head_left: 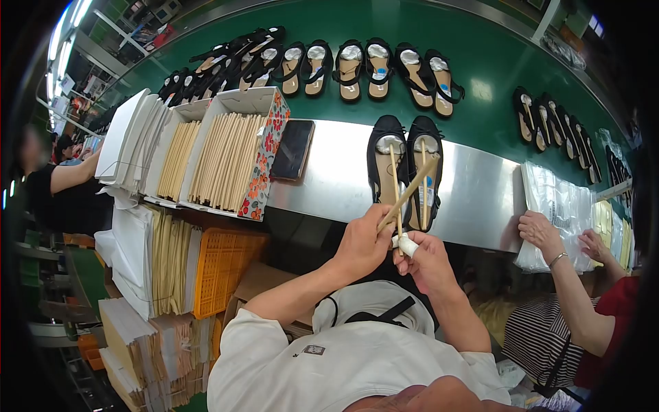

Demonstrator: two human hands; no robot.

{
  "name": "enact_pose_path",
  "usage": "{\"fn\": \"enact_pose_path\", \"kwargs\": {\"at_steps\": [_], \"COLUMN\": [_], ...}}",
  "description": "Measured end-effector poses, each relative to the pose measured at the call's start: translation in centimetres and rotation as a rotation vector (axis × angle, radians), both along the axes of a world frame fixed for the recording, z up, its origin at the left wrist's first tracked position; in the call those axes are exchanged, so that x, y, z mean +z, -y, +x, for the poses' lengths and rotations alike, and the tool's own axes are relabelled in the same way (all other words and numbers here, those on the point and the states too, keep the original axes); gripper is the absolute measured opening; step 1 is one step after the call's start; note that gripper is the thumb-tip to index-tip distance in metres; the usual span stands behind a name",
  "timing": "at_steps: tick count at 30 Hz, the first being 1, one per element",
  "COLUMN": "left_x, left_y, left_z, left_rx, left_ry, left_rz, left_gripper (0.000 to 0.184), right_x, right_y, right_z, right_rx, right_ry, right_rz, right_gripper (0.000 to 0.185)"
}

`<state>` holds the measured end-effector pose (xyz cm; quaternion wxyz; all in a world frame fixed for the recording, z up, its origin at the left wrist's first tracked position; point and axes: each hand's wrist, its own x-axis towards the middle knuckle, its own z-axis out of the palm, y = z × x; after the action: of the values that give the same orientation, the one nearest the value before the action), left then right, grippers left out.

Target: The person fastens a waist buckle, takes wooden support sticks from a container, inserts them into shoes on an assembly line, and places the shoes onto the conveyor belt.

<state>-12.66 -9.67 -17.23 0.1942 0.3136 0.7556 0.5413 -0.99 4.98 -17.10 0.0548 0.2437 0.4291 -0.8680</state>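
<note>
Wore a white shirt (357, 374) on the near side of the black shoes (410, 165), with a little dark patch (314, 350) too tiny to read. Held a few wooden sticks (419, 177) in the left hand (366, 239), in a closed grip, tipped up over the black shoes. Seemed to pinch the low end of a thin stick (394, 168) in the right hand (429, 259), by the heels of the black shoes, with white tape (408, 245) on the fingers. Had that stick lying along the left shoe (383, 172) and a second stick (424, 147) along the right shoe (424, 126), up to silver stuffing (388, 143) in the toes. Guessed the sticks to be light and stiff but easy to snap, best held near one end. Saw a blue sticker (430, 182) inside the right shoe, with words too small to read. Saw a phone (293, 150) on the desk (473, 178) left of the black shoes, and past it a flowery box (264, 165) full of sticks. Saw another person's hand (540, 231) on clear bags (557, 199) right of the black shoes. Saw more shoes (378, 69) behind the black shoes.
</note>
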Motion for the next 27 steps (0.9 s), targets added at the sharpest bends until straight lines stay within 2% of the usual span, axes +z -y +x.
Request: {"fn": "enact_pose_path", "kwargs": {"at_steps": [2,4,10,15,17,23,25,27], "left_x": [0.7,1.8,2.1,-0.7,-0.8,-0.4,-0.3,0.2], "left_y": [-0.1,-0.4,-0.6,-0.8,-0.8,-0.9,-0.9,-0.7], "left_z": [-0.1,-0.2,-0.9,-1.7,-2.2,-2.2,-2.3,-2.2], "left_rx": [0.009,0.069,0.049,0.051,0.036,0.047,0.047,0.046], "left_ry": [0.060,0.311,0.431,0.394,0.477,0.478,0.474,0.378], "left_rz": [0.007,-0.084,-0.144,-0.104,-0.066,-0.080,-0.080,-0.123], "left_gripper": [0.024,0.030,0.036,0.027,0.024,0.023,0.024,0.026], "right_x": [-0.5,-1.1,-2.2,-2.1,-2.2,-1.3,-1.4,-1.9], "right_y": [0.0,0.2,0.6,0.9,0.8,0.4,0.5,1.2], "right_z": [-0.1,-0.2,-1.1,-1.1,-1.0,-1.1,-1.3,-1.5], "right_rx": [-0.002,-0.007,-0.011,0.021,0.022,0.075,0.108,0.066], "right_ry": [-0.006,-0.009,-0.039,0.009,0.027,0.045,0.017,-0.034], "right_rz": [0.020,0.040,0.151,0.203,0.166,0.111,0.336,0.415], "right_gripper": [0.014,0.014,0.013,0.012,0.013,0.012,0.012,0.012]}}
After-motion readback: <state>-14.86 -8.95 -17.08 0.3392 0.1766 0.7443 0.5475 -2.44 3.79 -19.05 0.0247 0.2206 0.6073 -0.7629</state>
